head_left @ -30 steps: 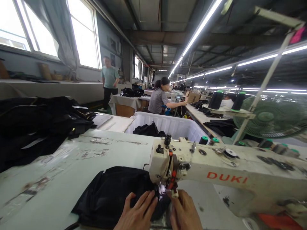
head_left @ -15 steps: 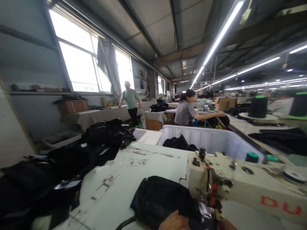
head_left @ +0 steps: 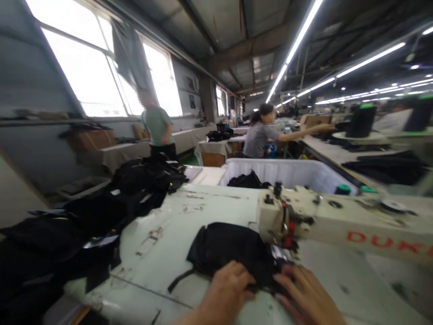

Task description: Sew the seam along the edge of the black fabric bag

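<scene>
A black fabric piece (head_left: 230,248), puffy like a pouch with a narrow strap (head_left: 181,279) trailing left, lies on the pale sewing table. Its right end is under the head of a cream sewing machine (head_left: 274,216) with red lettering. My left hand (head_left: 228,291) grips the near edge, fingers curled over the cloth and thumb below. Close to the needle area, my right hand (head_left: 306,291) pinches the right end of the same cloth between fingers and thumb. The needle itself cannot be made out behind the machine parts and fingers.
Heaped black fabric pieces (head_left: 88,230) crowd the left side. Behind the machine stands a white plastic bin (head_left: 291,169) with black cloth inside. One person (head_left: 158,128) stands by the windows; another (head_left: 257,137) reaches over a table. Thread cones (head_left: 361,122) are at right.
My view has tilted downward, so both hands show more fully. My right hand, mostly hidden before, is now visible at the cloth. The person by the windows has come nearer on the left.
</scene>
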`<state>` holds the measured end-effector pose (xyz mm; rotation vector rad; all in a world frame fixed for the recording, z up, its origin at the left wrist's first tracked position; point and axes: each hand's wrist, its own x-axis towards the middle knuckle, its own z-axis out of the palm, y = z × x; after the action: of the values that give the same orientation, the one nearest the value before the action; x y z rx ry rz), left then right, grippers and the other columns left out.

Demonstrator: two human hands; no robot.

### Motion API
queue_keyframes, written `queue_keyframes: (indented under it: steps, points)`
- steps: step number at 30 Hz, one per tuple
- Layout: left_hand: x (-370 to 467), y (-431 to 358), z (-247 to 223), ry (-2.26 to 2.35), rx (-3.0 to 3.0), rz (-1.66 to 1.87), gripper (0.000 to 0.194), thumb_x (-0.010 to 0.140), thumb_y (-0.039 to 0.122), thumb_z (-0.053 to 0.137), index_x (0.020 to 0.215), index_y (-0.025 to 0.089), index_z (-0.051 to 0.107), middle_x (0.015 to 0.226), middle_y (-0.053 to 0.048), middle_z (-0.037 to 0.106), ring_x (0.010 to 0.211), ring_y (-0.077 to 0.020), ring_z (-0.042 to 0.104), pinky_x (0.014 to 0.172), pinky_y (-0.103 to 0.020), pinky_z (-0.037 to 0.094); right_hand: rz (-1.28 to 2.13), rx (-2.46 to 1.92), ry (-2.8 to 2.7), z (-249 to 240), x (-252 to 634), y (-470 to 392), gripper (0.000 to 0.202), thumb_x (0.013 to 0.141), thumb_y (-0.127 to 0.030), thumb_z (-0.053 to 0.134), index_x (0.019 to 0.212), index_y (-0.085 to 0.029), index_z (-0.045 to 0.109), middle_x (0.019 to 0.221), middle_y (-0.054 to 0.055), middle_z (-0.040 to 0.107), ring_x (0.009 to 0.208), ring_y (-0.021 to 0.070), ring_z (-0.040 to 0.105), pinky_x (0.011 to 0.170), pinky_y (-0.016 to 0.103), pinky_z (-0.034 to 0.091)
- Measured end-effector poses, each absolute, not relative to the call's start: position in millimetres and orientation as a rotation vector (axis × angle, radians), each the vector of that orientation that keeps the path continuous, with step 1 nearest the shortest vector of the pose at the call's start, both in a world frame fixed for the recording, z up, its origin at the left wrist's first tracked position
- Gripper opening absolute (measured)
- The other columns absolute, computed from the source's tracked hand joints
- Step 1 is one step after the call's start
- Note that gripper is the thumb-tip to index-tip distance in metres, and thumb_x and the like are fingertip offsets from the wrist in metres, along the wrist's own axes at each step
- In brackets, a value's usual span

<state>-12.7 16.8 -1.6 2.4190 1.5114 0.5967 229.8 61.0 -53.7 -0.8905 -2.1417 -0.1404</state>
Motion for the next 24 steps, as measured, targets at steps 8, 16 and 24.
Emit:
queue_keyframes:
  steps: [8, 16, 24]
  points:
    - [-30, 19, 2, 1.378, 2.232, 0.695, 0.02, 0.088, 0.01, 0.055, 0.093, 0.019, 0.072, 0.123, -0.006, 0.057, 0.1, -0.0178, 0.064, 0.094, -0.031, 0.051, -0.09, -0.874, -2.492, -9, 213, 21, 0.02, 0.099, -0.022, 0.047, 0.086, -0.021, 0.062, 0.072, 0.001, 0.055, 0.067, 0.0176, 0.051, 0.065, 0.03, 0.037]
    - [-71, 9, 13, 1.48, 2.213, 0.639, 0.028, 0.094, 0.012, 0.045, 0.103, 0.022, 0.07, 0.107, -0.003, 0.064, 0.101, -0.0163, 0.06, 0.092, -0.029, 0.049, 0.157, -1.235, -2.31, -25, 157, -8, 0.019, 0.095, -0.035, 0.055, 0.082, -0.021, 0.057, 0.076, 0.003, 0.06, 0.069, 0.0216, 0.062, 0.062, 0.032, 0.042]
    - [-72, 6, 3, 1.437, 2.204, 0.62, 0.022, 0.092, 0.015, 0.051, 0.101, 0.021, 0.07, 0.099, -0.003, 0.065, 0.098, -0.0191, 0.057, 0.09, -0.032, 0.048, 0.051, -1.662, -2.359, -8, 79, -12, 0.012, 0.084, -0.004, 0.057, 0.094, -0.01, 0.059, 0.075, 0.012, 0.066, 0.058, 0.0248, 0.068, 0.049, 0.03, 0.044]
